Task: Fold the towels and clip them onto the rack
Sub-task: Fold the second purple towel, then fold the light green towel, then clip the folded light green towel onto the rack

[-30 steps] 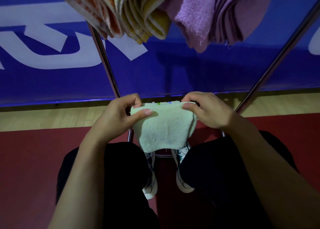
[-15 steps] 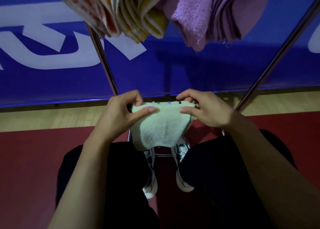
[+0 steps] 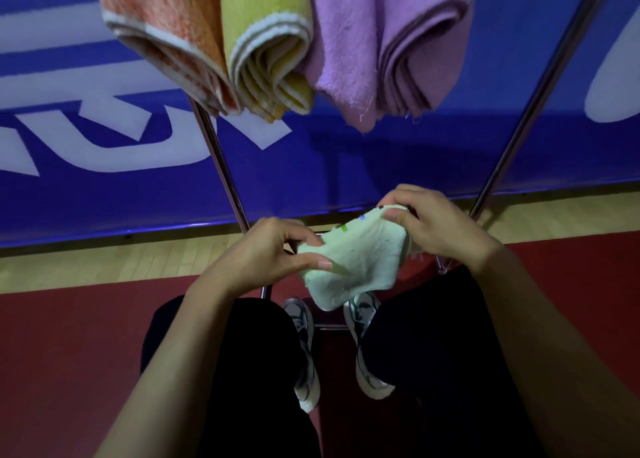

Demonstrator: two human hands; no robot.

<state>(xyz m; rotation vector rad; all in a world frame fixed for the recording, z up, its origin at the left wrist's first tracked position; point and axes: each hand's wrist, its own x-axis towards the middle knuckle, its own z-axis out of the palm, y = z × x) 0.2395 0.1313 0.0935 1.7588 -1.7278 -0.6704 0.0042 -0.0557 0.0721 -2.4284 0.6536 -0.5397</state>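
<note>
The green towel [image 3: 353,263] hangs in the air between both hands, above the knees and in front of the two rack legs [image 3: 221,166], already folded down to a small pad with its upper edge tilted, higher on the right. The left hand [image 3: 263,249] pinches the lower left corner between thumb and curled fingers; the right hand [image 3: 433,229] pinches the upper right corner the same way, thumb on the near face, fingers behind. Overhead three folded towels hang side by side from the rack: orange towel [image 3: 166,34], yellow towel [image 3: 270,41] touching it, and purple towel [image 3: 388,41] to the right; whatever clips hold them lie above the frame and cannot be seen. The green towel looks light, soft and limp: it sags below the line between the two pinches, and its layers will likely slide apart or fan open if one corner is let go. It should not slip from the fingers, since the terry pile gives good purchase, and nothing about it is fragile. The best hold, I judge, is along the top edge with all layers caught together, close to where a clip would bite, so the fold stays shut while it is raised toward the free space on the rack beside the purple towel
</note>
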